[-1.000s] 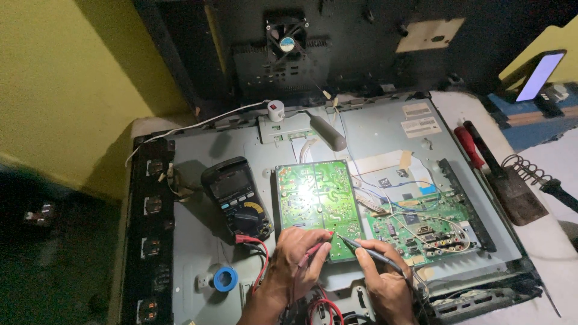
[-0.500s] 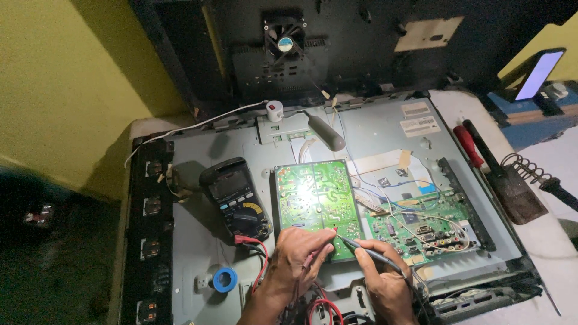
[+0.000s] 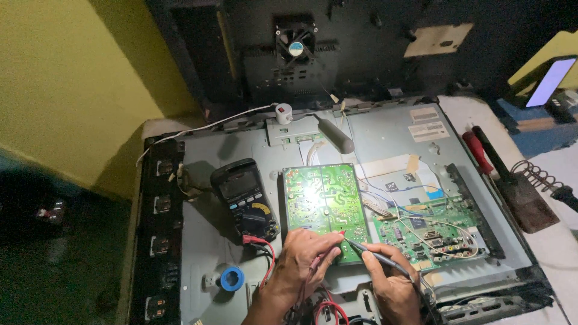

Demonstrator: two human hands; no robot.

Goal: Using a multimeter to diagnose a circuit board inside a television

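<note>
An opened flat-screen chassis (image 3: 198,198) lies on the bench with its grey metal back up. A green circuit board (image 3: 322,198) sits in the middle, and a second green board (image 3: 427,232) with many small parts lies to its right. My left hand (image 3: 304,259) pinches a red test probe (image 3: 337,238) with its tip on the lower edge of the middle board. My right hand (image 3: 391,283) grips a black test probe (image 3: 373,256) that points at the same spot. A black multimeter (image 3: 244,195) lies left of the board, with red leads running toward my hands.
A blue tape roll (image 3: 232,278) lies near the front left. A red-handled screwdriver (image 3: 478,150) and a soldering-iron stand (image 3: 530,192) lie at the right edge. A lit phone (image 3: 551,81) leans at the far right. A dark panel with a fan (image 3: 295,42) stands behind.
Both hands have stayed at the board's lower edge, with the probe tips shifting only slightly.
</note>
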